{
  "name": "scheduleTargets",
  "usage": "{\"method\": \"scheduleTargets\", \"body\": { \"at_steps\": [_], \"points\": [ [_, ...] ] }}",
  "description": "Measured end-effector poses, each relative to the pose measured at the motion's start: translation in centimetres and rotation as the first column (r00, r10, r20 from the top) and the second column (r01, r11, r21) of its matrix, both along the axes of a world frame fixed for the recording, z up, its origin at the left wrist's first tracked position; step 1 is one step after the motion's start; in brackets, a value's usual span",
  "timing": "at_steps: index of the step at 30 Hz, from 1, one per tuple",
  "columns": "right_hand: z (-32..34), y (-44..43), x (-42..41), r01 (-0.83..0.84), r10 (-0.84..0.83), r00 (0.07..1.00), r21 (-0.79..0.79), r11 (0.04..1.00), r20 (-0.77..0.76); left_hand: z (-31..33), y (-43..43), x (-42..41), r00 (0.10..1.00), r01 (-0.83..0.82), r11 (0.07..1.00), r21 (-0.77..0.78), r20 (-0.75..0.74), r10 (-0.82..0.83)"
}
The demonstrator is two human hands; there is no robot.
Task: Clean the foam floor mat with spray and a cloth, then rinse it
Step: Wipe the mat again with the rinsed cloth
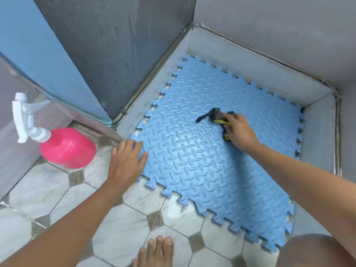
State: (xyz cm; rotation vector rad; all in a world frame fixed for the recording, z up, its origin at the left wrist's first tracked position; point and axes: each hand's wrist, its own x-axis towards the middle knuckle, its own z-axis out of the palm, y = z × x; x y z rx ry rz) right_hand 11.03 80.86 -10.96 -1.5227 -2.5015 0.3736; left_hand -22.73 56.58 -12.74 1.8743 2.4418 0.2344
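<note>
Right hand: your right hand [239, 131] is curled down over the cloth [217, 117], fingers bent around it and pressing it to the mat.
Cloth: dark with yellow-green patches, bunched under your palm; a dark tail sticks out to the left of your fingers and lies on the mat surface.
Left hand: your left hand [128, 158] lies flat and spread, holding nothing, fingers resting on the near-left corner of the mat while the heel sits over the tiled floor.
Foam mat: the blue foam mat [202, 160] has a raised diamond-plate pattern and jigsaw edges. Its far part lies inside a low grey walled basin [250, 62] in the corner, and its near part extends out onto the floor tiles [57, 189].
Mat surface: it shows a faint wet sheen around the middle.
Spray bottle: the pink spray bottle [67, 148] with a white trigger head stands on the tiles to your left, well apart from the mat and near the wall.
Foot: your bare toes [157, 249] show at the bottom edge, on the tiles just short of the mat.
</note>
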Motion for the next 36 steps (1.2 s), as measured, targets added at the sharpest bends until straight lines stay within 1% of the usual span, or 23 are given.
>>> {"method": "scheduleTargets", "body": {
  "at_steps": [1,3,4,5,8,11,13,15,17,18,19,20,22,23,24,26,28,29,30,32,33,34,36],
  "points": [
    [0.3,1.0,2.5,0.218,-0.218,0.976,-0.028,0.976,-0.002,0.2,0.9,0.4,1.000,0.001,1.000,0.025,0.006,-0.001],
    [0.7,1.7,5.1,0.570,-0.570,0.821,-0.107,0.814,0.036,0.2,2.7,1.5,0.997,0.056,0.996,0.066,0.050,-0.059],
    [0.6,1.5,5.2,0.632,-0.631,0.774,-0.131,0.764,0.057,0.0,3.7,2.1,0.991,0.103,0.992,0.075,0.074,-0.109],
    [0.5,0.9,4.5,0.627,-0.625,0.778,-0.139,0.767,0.062,-0.4,4.5,2.6,0.985,0.139,0.988,0.075,0.095,-0.145],
    [0.5,-2.2,0.3,0.386,-0.388,0.922,-0.091,0.918,-0.008,-1.6,5.9,3.4,0.981,0.106,0.993,0.058,0.156,-0.114],
    [0.8,-7.2,-4.0,-0.022,0.021,1.000,-0.107,0.994,-0.011,-2.1,5.9,3.2,0.982,0.071,0.996,0.056,0.171,-0.079],
    [1.1,-10.5,-4.7,-0.321,0.325,0.946,-0.173,0.931,-0.004,-1.9,5.8,3.3,0.982,0.073,0.996,0.054,0.170,-0.082],
    [1.4,-12.6,-3.0,-0.601,0.611,0.791,-0.228,0.766,-0.030,-1.7,5.8,3.3,0.982,0.070,0.996,0.047,0.172,-0.077],
    [1.8,-13.2,0.2,-0.738,0.763,0.646,-0.282,0.613,-0.032,-1.5,5.7,3.3,0.980,0.068,0.996,0.056,0.184,-0.078],
    [2.0,-12.7,2.1,-0.743,0.773,0.634,-0.290,0.603,-0.018,-1.5,5.7,3.3,0.979,0.067,0.996,0.056,0.188,-0.077],
    [1.9,-11.9,4.2,-0.704,0.738,0.675,-0.291,0.647,0.008,-1.5,5.6,3.3,0.979,0.067,0.996,0.054,0.191,-0.076],
    [2.0,-10.8,6.3,-0.621,0.654,0.756,-0.276,0.734,0.036,-1.5,5.7,3.3,0.978,0.068,0.996,0.052,0.191,-0.077],
    [2.1,-8.1,10.3,-0.324,0.350,0.933,-0.234,0.917,0.079,-1.5,5.6,3.3,0.979,0.067,0.997,0.049,0.189,-0.075],
    [2.1,-6.8,12.1,-0.142,0.166,0.981,-0.213,0.967,0.097,-1.5,5.6,3.3,0.979,0.066,0.997,0.045,0.190,-0.073],
    [2.0,-5.6,13.6,0.052,-0.031,0.993,-0.197,0.979,0.110,-1.6,5.7,3.3,0.979,0.068,0.996,0.048,0.188,-0.076],
    [1.7,-3.9,15.1,0.407,-0.390,0.913,-0.175,0.897,0.123,-1.6,5.6,3.3,0.980,0.066,0.997,0.051,0.185,-0.074],
    [1.3,-3.7,14.3,0.575,-0.558,0.817,-0.152,0.804,0.143,-1.5,5.8,3.4,0.979,0.066,0.997,0.048,0.189,-0.074],
    [1.2,-4.2,13.2,0.560,-0.543,0.828,-0.149,0.815,0.140,-1.4,5.8,3.3,0.980,0.065,0.997,0.047,0.187,-0.072],
    [1.2,-5.1,11.6,0.477,-0.464,0.879,-0.147,0.867,0.114,-1.4,5.8,3.0,0.980,0.057,0.997,0.045,0.186,-0.065],
    [1.7,-7.5,8.3,0.183,-0.175,0.983,-0.179,0.967,0.057,-1.4,5.7,2.3,0.981,0.053,0.998,0.044,0.185,-0.061],
    [2.2,-9.0,7.1,0.000,0.013,0.998,-0.207,0.978,0.058,-1.4,5.7,2.2,0.982,0.051,0.998,0.047,0.177,-0.058],
    [2.6,-10.8,6.2,-0.177,0.199,0.978,-0.242,0.954,0.069,-1.6,5.6,2.1,0.984,0.038,0.998,0.042,0.170,-0.045],
    [3.1,-14.3,6.6,-0.460,0.502,0.858,-0.279,0.843,0.105,-1.6,5.5,3.0,0.980,0.057,0.998,0.039,0.191,-0.064]
  ]
}}
